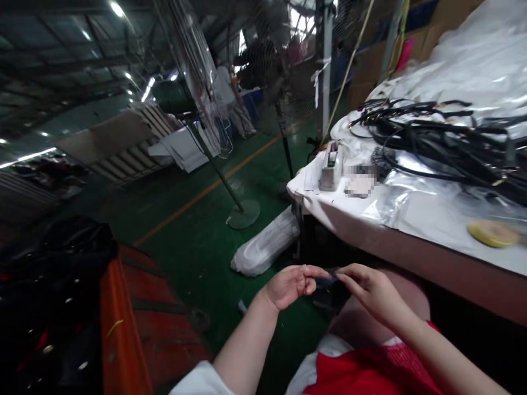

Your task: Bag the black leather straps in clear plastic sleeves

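Observation:
Both hands meet in front of my lap, below the table edge. My left hand (292, 286) has its fingers curled, with the forefinger reaching toward the right hand. My right hand (366, 286) is closed in a pinch, thumb against fingertips. Between the fingertips is a small dark thing (327, 280), blurred and too dark to name. Above and to the right, a heap of black straps (444, 137) with gold-coloured metal fittings lies on the white-covered table (329, 211).
On the table are a small box (330, 169), a yellow tape roll (492, 233) and clear plastic bags (461, 60). An orange-red crate (119, 323) with black goods stands left. A stand base (244, 214) and a white wrapped bundle (267, 244) occupy the green floor.

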`<state>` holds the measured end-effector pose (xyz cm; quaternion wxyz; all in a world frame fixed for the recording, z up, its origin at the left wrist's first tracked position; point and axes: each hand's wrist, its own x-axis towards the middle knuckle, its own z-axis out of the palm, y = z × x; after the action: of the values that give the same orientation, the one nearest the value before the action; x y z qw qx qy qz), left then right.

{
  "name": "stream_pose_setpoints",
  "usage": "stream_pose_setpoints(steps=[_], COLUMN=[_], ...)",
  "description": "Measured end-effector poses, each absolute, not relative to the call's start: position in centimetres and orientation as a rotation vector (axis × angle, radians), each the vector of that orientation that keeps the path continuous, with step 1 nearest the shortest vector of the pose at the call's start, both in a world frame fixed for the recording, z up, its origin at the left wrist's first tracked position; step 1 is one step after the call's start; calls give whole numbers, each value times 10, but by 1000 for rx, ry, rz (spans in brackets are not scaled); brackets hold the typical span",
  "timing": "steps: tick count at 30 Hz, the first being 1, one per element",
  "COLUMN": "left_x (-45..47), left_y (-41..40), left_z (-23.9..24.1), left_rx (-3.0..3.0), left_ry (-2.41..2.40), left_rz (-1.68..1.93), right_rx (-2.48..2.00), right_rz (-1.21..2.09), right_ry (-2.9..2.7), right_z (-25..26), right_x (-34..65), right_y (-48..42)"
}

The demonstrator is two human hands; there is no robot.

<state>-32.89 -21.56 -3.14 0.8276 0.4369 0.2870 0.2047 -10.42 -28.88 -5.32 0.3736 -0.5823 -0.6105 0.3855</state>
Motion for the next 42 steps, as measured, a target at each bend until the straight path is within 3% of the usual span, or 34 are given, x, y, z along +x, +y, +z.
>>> stream_pose_setpoints(steps=[4, 7, 20, 29, 36, 42], left_x=[-284, -246, -162, -115, -103, -102], left_y=[-223, -233, -259, -275, -269, -254], left_z=[-7, 6, 20, 37, 23, 18], left_rx=[1457, 1705, 1427, 1549, 1609, 1555], left_ry=[830, 686, 618, 565, 635, 640], left_rz=[685, 651, 364, 232, 149, 151], right_rx=[-1486, -1421, -1459, -1538, -1646, -1587], right_rz=[978, 986, 700, 696, 594, 770], right_ry=[-1279, -1153, -910, -1138, -1131, -1152], right_z=[-15, 6, 10, 25, 1, 11], right_x=[-80, -66, -16, 28, 41, 48], right_y=[-302, -313, -360, -386, -364, -353])
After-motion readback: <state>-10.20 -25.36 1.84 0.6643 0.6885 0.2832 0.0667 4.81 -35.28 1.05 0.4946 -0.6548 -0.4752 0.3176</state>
